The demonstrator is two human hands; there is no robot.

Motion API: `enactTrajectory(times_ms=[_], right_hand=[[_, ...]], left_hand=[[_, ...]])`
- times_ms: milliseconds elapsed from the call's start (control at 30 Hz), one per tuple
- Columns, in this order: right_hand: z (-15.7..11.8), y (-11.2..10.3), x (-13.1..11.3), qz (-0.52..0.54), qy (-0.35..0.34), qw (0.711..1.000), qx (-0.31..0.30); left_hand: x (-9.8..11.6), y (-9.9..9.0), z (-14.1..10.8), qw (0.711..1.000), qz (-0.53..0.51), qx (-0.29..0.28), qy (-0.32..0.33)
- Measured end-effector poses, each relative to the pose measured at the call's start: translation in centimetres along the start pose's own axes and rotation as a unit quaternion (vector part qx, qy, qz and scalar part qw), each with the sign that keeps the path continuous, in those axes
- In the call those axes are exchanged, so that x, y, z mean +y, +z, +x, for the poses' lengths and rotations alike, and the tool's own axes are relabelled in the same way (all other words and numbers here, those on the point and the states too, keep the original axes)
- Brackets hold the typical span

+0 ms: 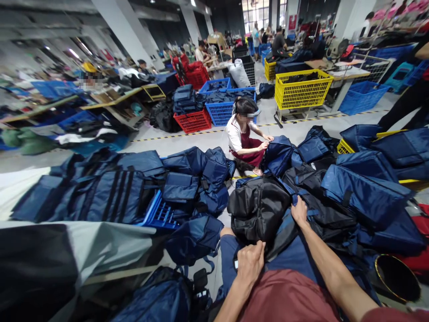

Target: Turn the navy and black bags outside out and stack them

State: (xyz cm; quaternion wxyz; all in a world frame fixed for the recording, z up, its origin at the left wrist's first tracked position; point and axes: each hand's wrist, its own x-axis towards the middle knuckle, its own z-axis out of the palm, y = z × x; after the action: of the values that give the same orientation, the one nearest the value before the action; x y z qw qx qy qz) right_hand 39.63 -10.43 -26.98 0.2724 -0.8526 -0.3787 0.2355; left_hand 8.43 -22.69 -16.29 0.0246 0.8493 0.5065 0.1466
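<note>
A black backpack with a blue edge lies across my lap, its front pocket facing up. My left hand is closed on the backpack's near edge, thumb and fingers pressed together. At the far right side of the bag, my right hand grips its blue edge or strap; which one I cannot tell. Beyond my right hand lie more black bags, partly covered by navy bags. A loose navy bag rests on the floor to the left of my knee.
Ahead, a co-worker sits low, handling a navy bag. Piled navy bags surround a blue crate at left. Behind stand a yellow basket and a red crate. A dark round container stands at lower right.
</note>
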Motion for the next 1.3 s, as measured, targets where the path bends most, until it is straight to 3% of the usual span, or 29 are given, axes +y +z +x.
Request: enactTrajectory(times_ms=[133,233,300,367,467,533,633,733,833,933,1100,1200,1300], right_hand=[[2.6,-7.2,0.7,0.032,-0.03,0.998,0.037],[2.7,-13.9,-1.4,0.053,-0.106,0.984,0.13],[1.5,-17.9,-4.2,0.036,-0.187,0.963,0.191],[-0.8,-21.0,-7.9,-0.007,-0.252,0.94,0.228],[-5.4,-23.2,-13.6,-0.053,-0.334,0.906,0.253],[-8.9,-23.3,-16.8,-0.057,-0.406,0.882,0.234],[-13.2,-22.1,-20.2,-0.049,-0.515,0.843,0.149],[-15.2,-20.2,-22.6,-0.051,-0.566,0.82,0.063],[-15.2,-18.9,-25.0,-0.082,-0.582,0.809,0.004],[-13.8,-18.8,-28.0,-0.126,-0.568,0.813,-0.042],[-9.2,-18.6,-34.2,-0.177,-0.497,0.845,-0.088],[-4.9,-16.4,-37.1,-0.173,-0.485,0.849,-0.118],[0.0,-12.2,-38.6,-0.174,-0.494,0.837,-0.157]], left_hand=[[-1.0,-2.0,0.4,0.996,0.022,-0.043,-0.077],[-0.9,-4.8,1.3,0.993,0.027,-0.052,-0.101],[0.2,-7.4,2.4,0.997,0.006,0.018,-0.073],[2.1,-10.0,4.1,0.991,-0.041,0.126,-0.004],[5.2,-12.6,7.8,0.971,-0.068,0.214,0.086],[6.2,-12.9,10.4,0.974,-0.033,0.21,0.08],[5.1,-11.6,12.6,0.974,0.007,0.222,0.044],[2.1,-9.7,11.7,0.962,0.031,0.272,0.012],[-0.5,-8.6,9.6,0.952,0.059,0.3,-0.014],[-1.6,-8.3,9.0,0.955,0.055,0.291,-0.021],[-1.7,-7.4,10.8,0.959,0.057,0.277,-0.038],[-2.4,-6.6,11.6,0.956,0.045,0.289,-0.022],[-3.3,-5.7,11.8,0.959,0.013,0.282,-0.029]])
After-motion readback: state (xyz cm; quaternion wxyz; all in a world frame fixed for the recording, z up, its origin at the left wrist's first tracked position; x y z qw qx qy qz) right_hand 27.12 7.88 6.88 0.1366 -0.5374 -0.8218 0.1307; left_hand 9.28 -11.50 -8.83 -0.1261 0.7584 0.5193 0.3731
